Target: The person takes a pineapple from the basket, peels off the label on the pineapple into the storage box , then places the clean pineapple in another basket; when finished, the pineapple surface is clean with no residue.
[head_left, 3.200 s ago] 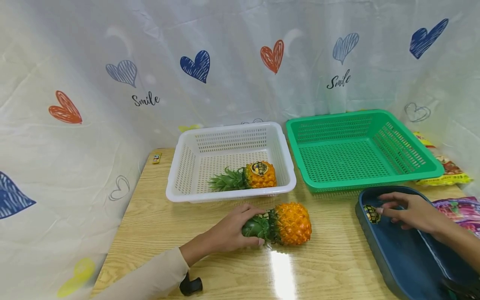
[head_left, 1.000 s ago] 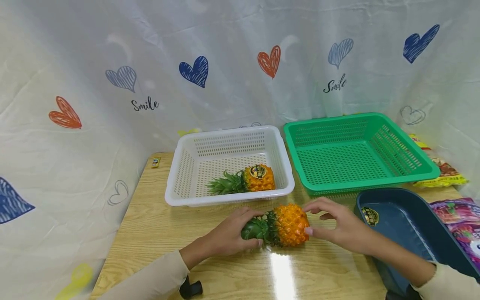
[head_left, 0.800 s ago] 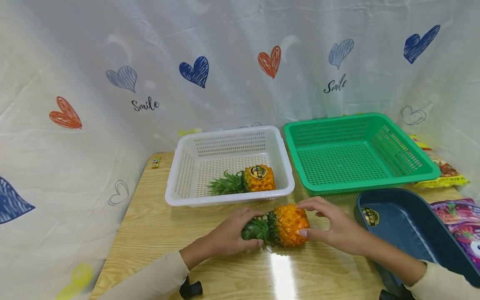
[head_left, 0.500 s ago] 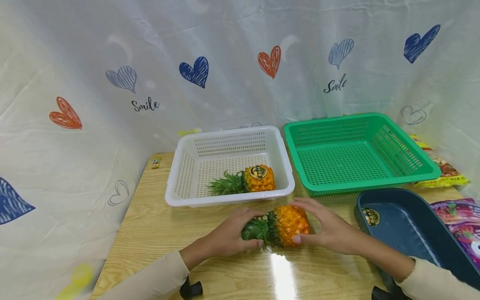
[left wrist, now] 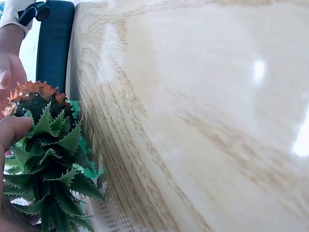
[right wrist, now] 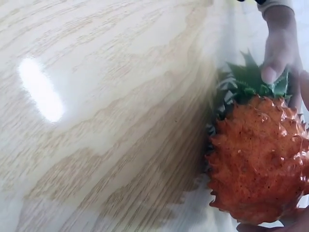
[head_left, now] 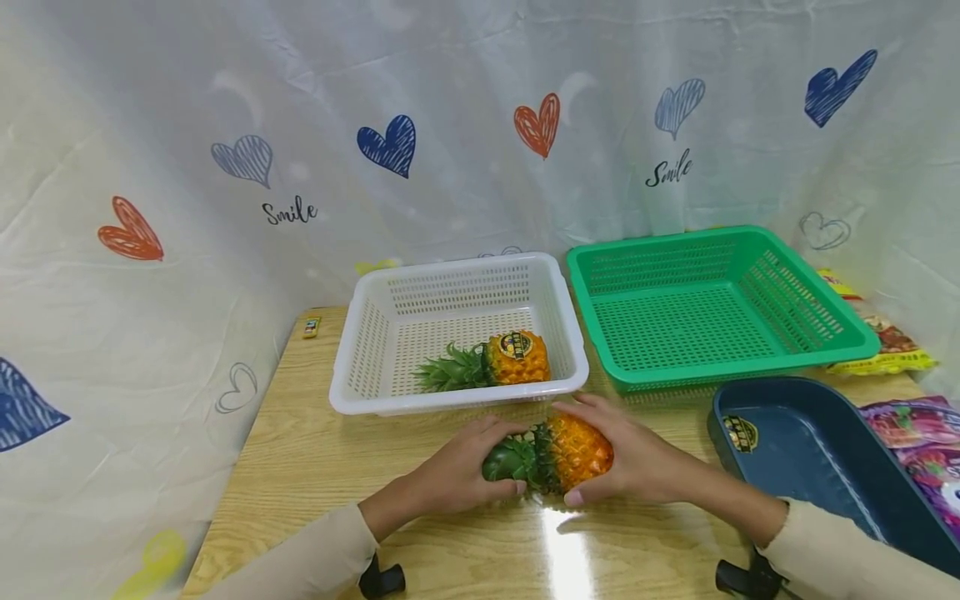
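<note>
An orange pineapple (head_left: 573,457) with a green crown lies on its side on the wooden table, crown to the left. My left hand (head_left: 468,468) grips it by the crown; in the left wrist view the thumb lies against the toothed leaves (left wrist: 50,159). Around the rounded orange body, my right hand (head_left: 641,457) has its thumb on the near side and its fingers over the far side. The spiky body (right wrist: 258,162) fills the right part of the right wrist view. Some of the right fingers are hidden behind the fruit.
Behind it stands a white basket (head_left: 457,404) holding another pineapple (head_left: 521,358) with a black-and-gold label. A green basket (head_left: 720,367) is at the back right. A dark blue tray (head_left: 720,417) bears a similar sticker (head_left: 741,433). Snack bags (head_left: 911,442) lie at the far right.
My right hand has left the sticker in the blue tray, moved left and closed round the pineapple's body. The left hand and pineapple have stayed in place.
</note>
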### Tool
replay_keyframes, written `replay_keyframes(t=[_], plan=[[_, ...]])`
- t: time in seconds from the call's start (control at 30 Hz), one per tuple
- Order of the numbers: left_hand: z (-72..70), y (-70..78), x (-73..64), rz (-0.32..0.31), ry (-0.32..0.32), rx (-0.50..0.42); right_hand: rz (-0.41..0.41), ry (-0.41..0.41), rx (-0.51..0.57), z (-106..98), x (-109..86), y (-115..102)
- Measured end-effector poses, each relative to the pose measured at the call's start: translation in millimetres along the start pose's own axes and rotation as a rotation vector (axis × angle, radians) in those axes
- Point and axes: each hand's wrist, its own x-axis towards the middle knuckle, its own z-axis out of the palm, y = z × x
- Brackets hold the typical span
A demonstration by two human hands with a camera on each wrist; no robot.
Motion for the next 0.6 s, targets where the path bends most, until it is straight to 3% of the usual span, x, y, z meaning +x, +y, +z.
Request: replay_keyframes(t=[0.6], plan=[[-0.4,-0.2,1.7,-0.015,-0.002,-0.004,-0.052,0.051,0.012,9.5,5.9,3.3]])
